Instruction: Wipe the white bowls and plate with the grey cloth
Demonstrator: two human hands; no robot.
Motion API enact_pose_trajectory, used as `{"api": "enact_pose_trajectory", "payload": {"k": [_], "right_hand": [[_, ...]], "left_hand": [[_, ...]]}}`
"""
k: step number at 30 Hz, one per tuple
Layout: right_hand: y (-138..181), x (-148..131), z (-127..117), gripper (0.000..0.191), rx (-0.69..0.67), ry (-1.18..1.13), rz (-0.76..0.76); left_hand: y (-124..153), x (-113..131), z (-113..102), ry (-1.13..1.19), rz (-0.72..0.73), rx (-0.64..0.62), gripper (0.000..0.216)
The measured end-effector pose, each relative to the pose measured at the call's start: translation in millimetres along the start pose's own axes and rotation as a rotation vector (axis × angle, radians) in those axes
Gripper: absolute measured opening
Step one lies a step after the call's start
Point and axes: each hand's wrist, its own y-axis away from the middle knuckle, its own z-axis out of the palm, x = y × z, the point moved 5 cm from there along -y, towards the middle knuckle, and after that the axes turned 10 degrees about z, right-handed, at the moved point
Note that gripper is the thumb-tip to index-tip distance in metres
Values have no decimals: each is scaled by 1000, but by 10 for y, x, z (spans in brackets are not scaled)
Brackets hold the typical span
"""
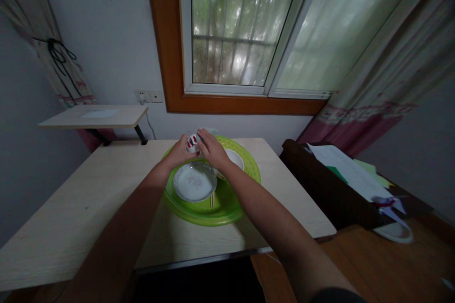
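Seen from above, a person's two bare hands meet over the far part of a round green tray (206, 220) on a pale wooden worktop (284, 189). The left hand (178, 152) has its fingers closed around a small white item with red markings (192, 143); its exact kind is unclear. The right hand (213, 150) curves over the item's right side, fingers close together. Nearer the person, on the tray, are a white plate (195, 182) and wooden chopsticks (212, 200); a white bowl (235, 158), partly hidden, sits beside the right wrist.
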Motion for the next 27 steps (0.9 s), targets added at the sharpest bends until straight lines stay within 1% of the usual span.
{"api": "enact_pose_trajectory", "payload": {"k": [4,7,10,13,18,21,24,27], "right_hand": [[35,-182,53,42,-96,96,-112],[28,-213,51,42,-85,102,-124],[-11,-122,17,43,-28,82,-72],[-59,60,-39,46,60,12,25],[-108,416,-85,59,164,-152,244],[-106,535,-71,67,186,-250,335],[-92,519,-68,68,200,-276,332],[-75,392,-88,64,187,-229,251]], "left_hand": [[6,129,-4,16,40,-6,43],[10,155,-21,-5,33,18,42],[17,125,-14,-54,28,12,43],[18,88,-4,-63,50,5,47],[3,7,-49,-40,4,77,56],[-8,-29,-76,-29,-18,108,57],[-11,-51,-83,-23,-38,110,57],[-9,-54,-73,-19,-28,98,57]]}}
